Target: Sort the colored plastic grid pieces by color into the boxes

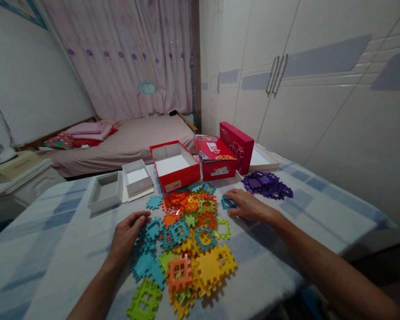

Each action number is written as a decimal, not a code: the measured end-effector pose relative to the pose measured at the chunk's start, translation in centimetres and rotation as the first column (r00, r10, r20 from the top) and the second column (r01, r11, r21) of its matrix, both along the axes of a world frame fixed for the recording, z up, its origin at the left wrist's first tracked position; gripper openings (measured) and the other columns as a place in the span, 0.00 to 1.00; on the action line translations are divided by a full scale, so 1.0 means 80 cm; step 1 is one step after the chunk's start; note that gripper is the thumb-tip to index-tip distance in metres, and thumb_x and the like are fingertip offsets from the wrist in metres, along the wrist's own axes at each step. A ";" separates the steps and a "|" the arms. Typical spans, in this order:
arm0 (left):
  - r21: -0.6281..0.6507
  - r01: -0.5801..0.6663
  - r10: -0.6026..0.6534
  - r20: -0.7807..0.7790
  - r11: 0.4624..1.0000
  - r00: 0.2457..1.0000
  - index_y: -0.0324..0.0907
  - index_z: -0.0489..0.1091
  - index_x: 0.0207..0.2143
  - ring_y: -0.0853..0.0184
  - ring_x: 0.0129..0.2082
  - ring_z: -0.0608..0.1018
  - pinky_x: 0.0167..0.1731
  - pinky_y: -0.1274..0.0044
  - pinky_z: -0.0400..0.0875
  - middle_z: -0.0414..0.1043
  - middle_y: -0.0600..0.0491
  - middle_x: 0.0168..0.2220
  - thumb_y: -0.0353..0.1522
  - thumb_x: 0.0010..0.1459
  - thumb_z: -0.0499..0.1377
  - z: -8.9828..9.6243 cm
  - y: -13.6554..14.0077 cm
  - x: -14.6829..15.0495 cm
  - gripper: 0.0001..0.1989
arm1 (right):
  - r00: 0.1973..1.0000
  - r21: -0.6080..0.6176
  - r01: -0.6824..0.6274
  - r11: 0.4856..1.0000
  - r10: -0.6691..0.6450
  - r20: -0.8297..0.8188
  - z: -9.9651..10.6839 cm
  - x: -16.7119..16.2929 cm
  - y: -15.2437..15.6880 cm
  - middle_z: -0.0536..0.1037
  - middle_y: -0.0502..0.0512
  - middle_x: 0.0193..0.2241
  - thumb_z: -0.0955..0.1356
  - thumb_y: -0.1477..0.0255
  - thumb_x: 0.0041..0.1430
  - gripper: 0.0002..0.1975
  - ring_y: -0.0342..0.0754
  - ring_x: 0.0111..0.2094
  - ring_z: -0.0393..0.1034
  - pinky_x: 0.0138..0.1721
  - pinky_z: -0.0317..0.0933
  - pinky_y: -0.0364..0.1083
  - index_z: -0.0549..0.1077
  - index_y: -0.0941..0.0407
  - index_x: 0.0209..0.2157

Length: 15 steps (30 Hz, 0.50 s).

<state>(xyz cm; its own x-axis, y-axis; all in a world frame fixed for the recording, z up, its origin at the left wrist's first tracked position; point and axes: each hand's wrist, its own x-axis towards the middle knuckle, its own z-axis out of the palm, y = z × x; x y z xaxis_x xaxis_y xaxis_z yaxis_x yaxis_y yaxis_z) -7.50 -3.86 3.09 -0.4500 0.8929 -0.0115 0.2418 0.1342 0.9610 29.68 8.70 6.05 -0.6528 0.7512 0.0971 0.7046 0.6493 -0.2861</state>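
A heap of interlocking plastic building tiles with notched edges lies on the table in front of me. Blue tiles (pixel 143 264) make up its left side, orange tiles (pixel 180 272) run through the middle, and yellow tiles (pixel 210 269) and green tiles (pixel 144 301) lie nearest me. My left hand (pixel 126 231) is at the heap's left edge beside the blue tiles, thumb and fingers drawn together; whatever they hold is hidden. On the right, my right hand (pixel 248 205) grips a blue window-frame building tile (pixel 229 203) by its edge, just above the cloth.
Purple tiles (pixel 268 184) lie piled at the right. Behind the heap stand an open red box (pixel 175 178), a red carton (pixel 220 166) and an upright pink box (pixel 236 144). Two small white boxes (pixel 106 191) sit at the left. A checked cloth (pixel 66 249) covers the table.
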 end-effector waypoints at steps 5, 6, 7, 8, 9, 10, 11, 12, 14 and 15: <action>-0.002 0.000 0.000 -0.007 1.000 1.000 0.41 0.76 0.35 0.58 0.38 0.80 0.39 0.70 0.72 0.79 0.48 0.32 0.49 0.42 0.63 0.009 -0.002 0.007 0.24 | 0.997 0.003 0.068 0.998 -0.068 0.018 0.000 -0.011 0.012 0.72 0.65 0.47 0.68 0.70 0.52 0.25 0.55 0.49 0.67 0.51 0.59 0.49 0.69 0.62 0.53; -0.006 -0.002 0.002 -0.006 1.000 1.000 0.41 0.76 0.35 0.58 0.37 0.80 0.39 0.70 0.72 0.79 0.48 0.32 0.49 0.42 0.63 0.010 -0.002 0.008 0.24 | 0.995 0.003 0.093 0.996 -0.093 -0.020 0.003 -0.012 0.018 0.72 0.65 0.47 0.67 0.69 0.53 0.25 0.54 0.49 0.67 0.50 0.59 0.49 0.69 0.62 0.53; -0.009 -0.007 0.007 -0.004 1.000 1.000 0.41 0.76 0.35 0.58 0.37 0.80 0.38 0.71 0.72 0.79 0.48 0.32 0.49 0.42 0.63 0.011 -0.001 0.009 0.24 | 0.990 0.002 0.123 0.992 -0.123 -0.071 0.005 -0.015 0.025 0.73 0.65 0.47 0.67 0.68 0.54 0.25 0.54 0.48 0.68 0.50 0.59 0.48 0.69 0.63 0.53; -0.011 -0.011 0.011 0.000 1.000 1.000 0.41 0.76 0.35 0.58 0.36 0.80 0.38 0.71 0.72 0.79 0.48 0.32 0.49 0.42 0.63 0.011 -0.001 0.010 0.24 | 0.980 -0.001 0.155 0.988 -0.154 -0.125 0.008 -0.019 0.032 0.73 0.64 0.47 0.67 0.67 0.55 0.25 0.53 0.48 0.68 0.49 0.60 0.48 0.69 0.63 0.53; -0.009 -0.014 0.014 0.005 1.000 1.000 0.41 0.76 0.35 0.59 0.36 0.80 0.37 0.71 0.72 0.79 0.48 0.32 0.49 0.41 0.63 0.011 -0.001 0.010 0.24 | 0.968 -0.006 0.182 0.983 -0.180 -0.172 0.011 -0.026 0.038 0.73 0.64 0.47 0.66 0.65 0.56 0.25 0.53 0.47 0.69 0.49 0.60 0.48 0.69 0.63 0.53; -0.005 -0.016 0.016 0.010 1.000 1.000 0.41 0.76 0.35 0.59 0.36 0.80 0.37 0.71 0.72 0.79 0.48 0.31 0.49 0.41 0.63 0.011 -0.001 0.011 0.24 | 0.959 -0.014 0.199 0.980 -0.197 -0.205 0.012 -0.034 0.044 0.73 0.64 0.47 0.66 0.64 0.57 0.25 0.53 0.47 0.69 0.49 0.60 0.48 0.69 0.63 0.53; 0.000 -0.017 0.017 0.015 1.000 1.000 0.41 0.76 0.34 0.59 0.35 0.80 0.36 0.72 0.72 0.79 0.48 0.31 0.49 0.41 0.64 0.010 -0.001 0.011 0.24 | 0.954 -0.024 0.205 0.978 -0.206 -0.218 0.012 -0.044 0.049 0.73 0.64 0.48 0.66 0.63 0.57 0.25 0.53 0.47 0.69 0.49 0.60 0.48 0.69 0.63 0.53; 0.005 -0.015 0.015 0.017 1.000 1.000 0.41 0.76 0.34 0.59 0.35 0.80 0.36 0.72 0.72 0.79 0.48 0.31 0.49 0.41 0.64 0.009 0.000 0.010 0.24 | 0.955 -0.036 0.206 0.978 -0.209 -0.212 0.011 -0.055 0.053 0.73 0.64 0.48 0.66 0.63 0.57 0.26 0.53 0.47 0.69 0.49 0.60 0.49 0.69 0.62 0.53; 0.015 -0.009 0.009 0.013 1.000 1.000 0.41 0.76 0.34 0.59 0.35 0.80 0.36 0.72 0.72 0.79 0.48 0.31 0.49 0.42 0.64 0.007 0.000 0.009 0.23 | 0.963 -0.062 0.196 0.979 -0.204 -0.179 0.006 -0.077 0.058 0.73 0.64 0.48 0.66 0.63 0.57 0.26 0.53 0.47 0.69 0.48 0.61 0.49 0.68 0.61 0.54; 0.019 -0.004 0.004 0.009 1.000 1.000 0.41 0.76 0.34 0.59 0.35 0.80 0.36 0.72 0.72 0.79 0.48 0.31 0.49 0.42 0.64 0.005 0.001 0.008 0.23 | 0.966 -0.072 0.190 0.979 -0.199 -0.163 0.001 -0.086 0.059 0.73 0.64 0.49 0.67 0.62 0.56 0.26 0.53 0.48 0.69 0.48 0.61 0.49 0.68 0.61 0.54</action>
<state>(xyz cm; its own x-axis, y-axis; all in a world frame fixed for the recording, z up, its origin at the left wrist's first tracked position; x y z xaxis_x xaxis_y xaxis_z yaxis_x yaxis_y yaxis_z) -6.86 -3.82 3.52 -0.4535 0.8912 0.0015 0.2327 0.1168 0.9655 22.81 13.44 6.17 -0.4713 0.8695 0.1478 0.7546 0.4843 -0.4427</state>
